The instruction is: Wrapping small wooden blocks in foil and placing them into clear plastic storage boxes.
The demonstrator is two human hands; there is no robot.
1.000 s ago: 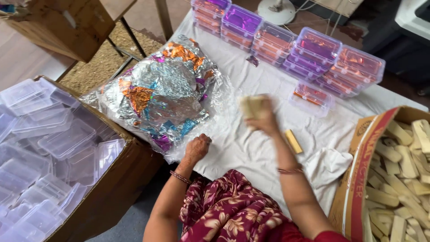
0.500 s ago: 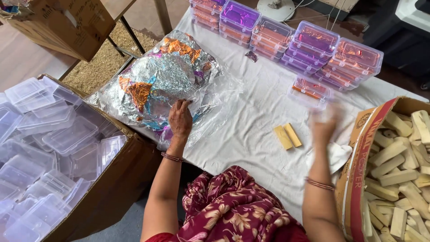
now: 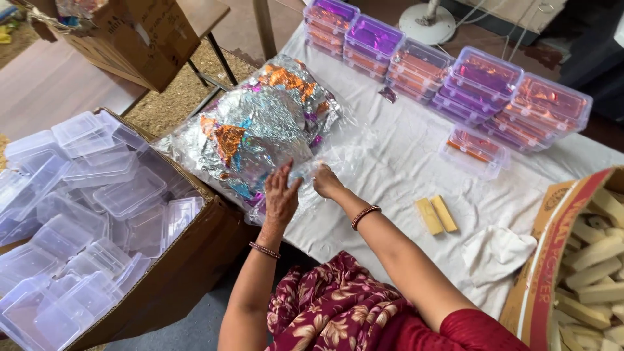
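Two hands: both rest on the clear bag of foil sheets (image 3: 260,130), which lies at the near left part of the white-clothed table (image 3: 403,162).
Left hand (image 3: 281,195): fingers spread and apart, laid flat on the near edge of the bag; nothing is clamped in it; a beaded bangle sits on the wrist.
Right hand (image 3: 325,182): placed just beside the left one, fingers curled toward the clear plastic at the bag's near edge; whether they pinch the plastic cannot be told; a dark bangle circles the forearm.
Foil bag: crumpled silver sheets with orange, purple and blue patches, wrapped in clear film, its left side reaching over the table edge toward the carton.
Yellow bars (image 3: 436,214): two, lying side by side and touching, on the cloth to the right of the hands and well apart from them.
Single clear box (image 3: 473,151): holds orange foil, standing alone in front of the stacks.
Stacked lidded boxes (image 3: 448,75): rows along the far side of the table, showing purple and orange foil through their lids.
Left carton (image 3: 188,273): brown cardboard, filled with empty clear plastic boxes (image 3: 84,208), beside the table.
Right carton (image 3: 552,260): cardboard with a red printed flap, holding many pale bars (image 3: 598,260).
White cloth wad (image 3: 497,250): folded, near the right carton.
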